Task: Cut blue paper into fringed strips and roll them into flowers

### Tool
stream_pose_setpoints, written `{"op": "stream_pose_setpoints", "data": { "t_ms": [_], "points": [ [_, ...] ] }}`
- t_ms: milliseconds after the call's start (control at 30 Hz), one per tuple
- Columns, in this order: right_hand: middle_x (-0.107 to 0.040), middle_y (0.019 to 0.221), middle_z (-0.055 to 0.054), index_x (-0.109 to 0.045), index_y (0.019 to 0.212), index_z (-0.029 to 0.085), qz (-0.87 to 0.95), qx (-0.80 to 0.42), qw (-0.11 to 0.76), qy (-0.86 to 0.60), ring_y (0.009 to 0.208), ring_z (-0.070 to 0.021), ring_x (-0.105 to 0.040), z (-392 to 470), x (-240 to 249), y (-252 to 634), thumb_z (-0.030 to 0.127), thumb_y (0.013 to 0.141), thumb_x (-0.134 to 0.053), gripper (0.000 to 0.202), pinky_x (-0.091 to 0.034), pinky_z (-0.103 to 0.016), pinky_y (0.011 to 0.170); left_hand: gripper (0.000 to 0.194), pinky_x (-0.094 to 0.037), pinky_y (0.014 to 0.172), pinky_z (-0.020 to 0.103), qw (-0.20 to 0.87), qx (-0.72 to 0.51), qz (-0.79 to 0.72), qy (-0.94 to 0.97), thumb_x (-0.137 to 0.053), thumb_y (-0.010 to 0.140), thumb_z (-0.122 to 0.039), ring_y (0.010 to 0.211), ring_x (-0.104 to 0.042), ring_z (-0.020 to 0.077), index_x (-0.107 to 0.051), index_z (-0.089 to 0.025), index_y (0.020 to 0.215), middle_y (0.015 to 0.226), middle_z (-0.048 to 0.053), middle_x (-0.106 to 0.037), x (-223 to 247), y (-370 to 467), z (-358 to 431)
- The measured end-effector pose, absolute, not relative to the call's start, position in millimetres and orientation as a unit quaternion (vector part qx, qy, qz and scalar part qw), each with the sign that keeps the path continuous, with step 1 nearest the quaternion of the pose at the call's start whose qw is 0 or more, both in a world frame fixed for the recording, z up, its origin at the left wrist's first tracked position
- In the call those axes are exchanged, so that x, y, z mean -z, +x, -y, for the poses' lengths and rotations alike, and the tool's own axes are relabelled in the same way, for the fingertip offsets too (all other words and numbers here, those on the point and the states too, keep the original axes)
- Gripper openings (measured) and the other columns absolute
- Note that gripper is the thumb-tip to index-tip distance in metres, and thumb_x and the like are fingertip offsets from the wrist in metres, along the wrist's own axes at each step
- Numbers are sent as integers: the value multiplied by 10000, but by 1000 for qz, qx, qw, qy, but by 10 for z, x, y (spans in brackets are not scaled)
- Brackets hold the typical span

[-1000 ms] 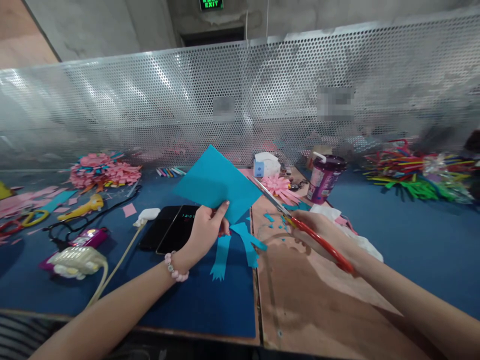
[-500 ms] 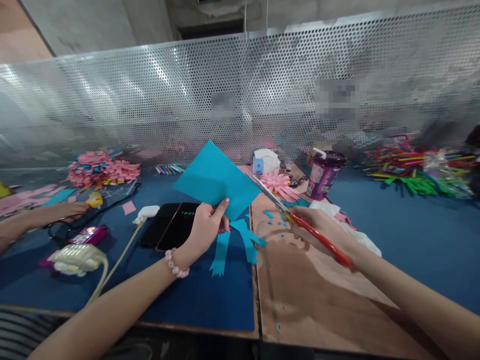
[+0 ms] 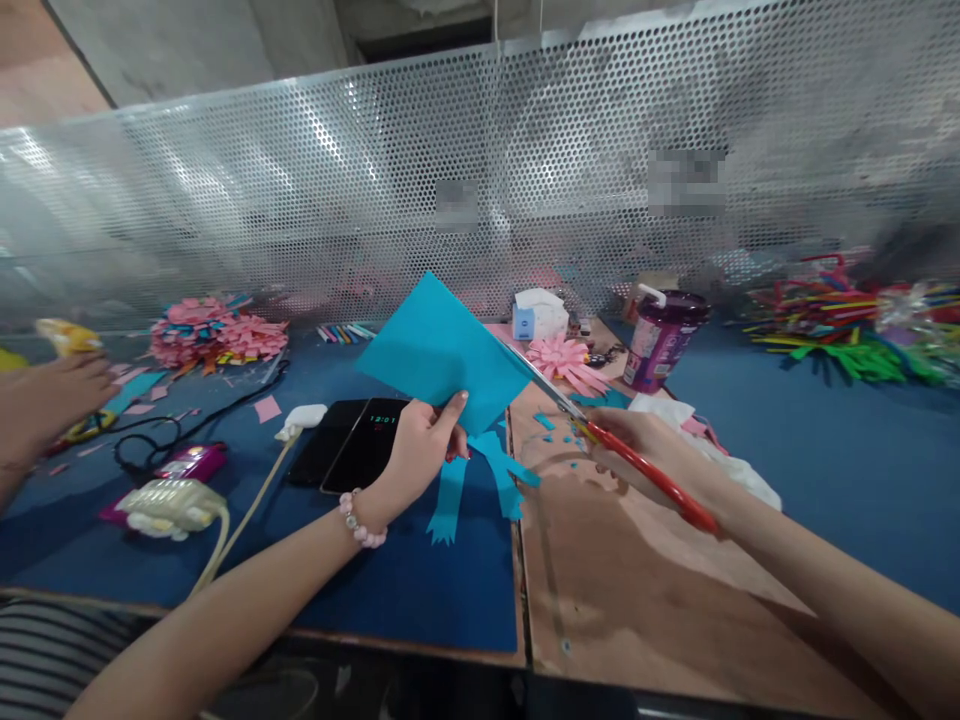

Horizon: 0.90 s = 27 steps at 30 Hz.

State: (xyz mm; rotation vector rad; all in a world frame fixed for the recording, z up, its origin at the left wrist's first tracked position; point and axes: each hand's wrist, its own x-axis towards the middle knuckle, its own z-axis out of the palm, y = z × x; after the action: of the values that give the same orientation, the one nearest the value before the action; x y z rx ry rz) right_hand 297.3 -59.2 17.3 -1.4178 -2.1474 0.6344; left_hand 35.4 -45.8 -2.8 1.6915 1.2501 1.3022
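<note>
Head camera: your left hand (image 3: 420, 445), pinching paper (image 3: 442, 345); right hand (image 3: 671, 450), gripping scissors (image 3: 641, 466); blades (image 3: 553, 390) slanting up-left at paper's right corner.

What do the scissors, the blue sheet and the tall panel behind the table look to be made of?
Scissors: glossy red plastic handles, by their even shine; blades probably steel, grey and reflective.
Blue sheet: matte paper or thin card, flat with crisp edges; which, I can't tell.
Tall panel: likely bare perforated metal, silvery with streaked highlights.
</note>
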Motion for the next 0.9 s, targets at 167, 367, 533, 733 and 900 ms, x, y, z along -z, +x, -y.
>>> {"op": "stream_pose_setpoints", "data": {
  "t_ms": [167, 367, 533, 733, 900],
  "points": [
    [-568, 678, 3, -517, 753, 175, 791, -219, 240, -519, 598, -153, -525, 575, -124, 3015, 323, 738, -499, 150, -337, -249, 536, 627, -392, 455, 230, 325, -489, -487, 647, -489, 896, -453, 349, -468, 90, -457, -181, 332, 341, 22, -473, 9, 359, 463],
    [-563, 669, 5, -506, 733, 179, 792, -223, 238, -516, 610, -157, -526, 587, -141, 2988, 296, 756, -458, 129, -325, -253, 539, 613, -393, 453, 223, 323, -494, -480, 650, -487, 898, -443, 348, -466, 84, -473, -176, 347, 345, 18, -477, 28, 359, 454],
    [-566, 659, 4, -522, 742, 178, 793, -220, 239, -515, 587, -150, -510, 582, -135, 2978, 282, 776, -433, 142, -315, -252, 526, 594, -379, 432, 218, 329, -499, -476, 645, -493, 894, -426, 345, -455, 81, -481, -174, 356, 347, 17, -487, 42, 355, 446],
    [-583, 664, -15, -548, 759, 177, 797, -152, 263, -522, 618, -168, -503, 606, -132, 2971, 313, 764, -506, 142, -327, -261, 553, 585, -387, 437, 219, 318, -500, -489, 640, -496, 888, -432, 344, -452, 82, -479, -172, 365, 351, 18, -488, 25, 361, 443],
    [-599, 723, -41, -540, 823, 177, 788, -78, 244, -560, 613, -173, -486, 641, -120, 2926, 346, 785, -509, 176, -298, -271, 552, 540, -410, 444, 224, 322, -517, -490, 624, -509, 879, -424, 347, -446, 86, -438, -186, 400, 365, 6, -487, 23, 369, 438]
  ]
}}
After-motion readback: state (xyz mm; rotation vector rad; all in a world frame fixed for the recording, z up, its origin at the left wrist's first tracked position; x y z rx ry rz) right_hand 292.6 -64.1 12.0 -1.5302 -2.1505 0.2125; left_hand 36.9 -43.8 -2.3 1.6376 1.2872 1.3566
